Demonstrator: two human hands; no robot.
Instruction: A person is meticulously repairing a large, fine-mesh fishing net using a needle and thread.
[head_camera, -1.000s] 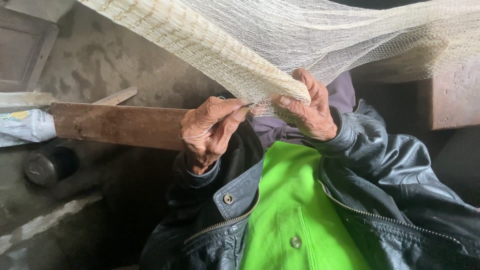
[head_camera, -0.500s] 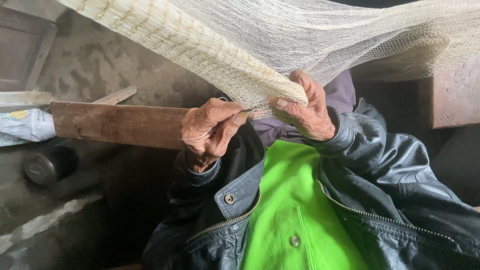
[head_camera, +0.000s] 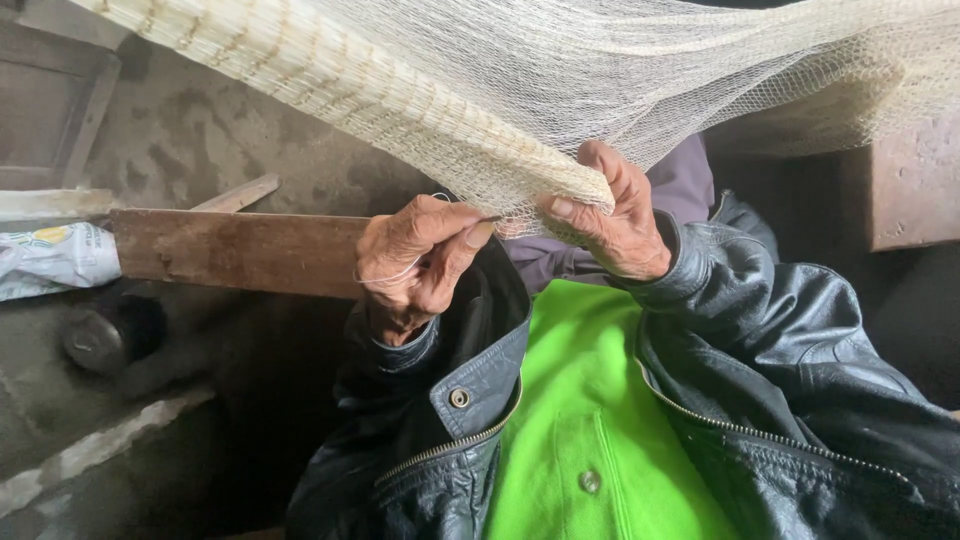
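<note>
A rough grey concrete floor fills the background, with a weathered wooden plank lying across it at nine o'clock, a crumpled printed bag at its far end and a dark round metal object just below. Across the top of the view stretches a pale fishing net, its gathered edge bunched into a thick rope-like band that runs down from eleven o'clock to the centre. The right hand is clenched on the tip of that band, thumb underneath, apparently keeping the mesh taut and steady. The left hand, just beside it at nine o'clock, pinches what looks like a thin needle against the net's edge, with a fine pale thread looped over its back, seemingly to keep the line from tangling. Below, at six o'clock, a black leather jacket lies open over a bright green garment.
</note>
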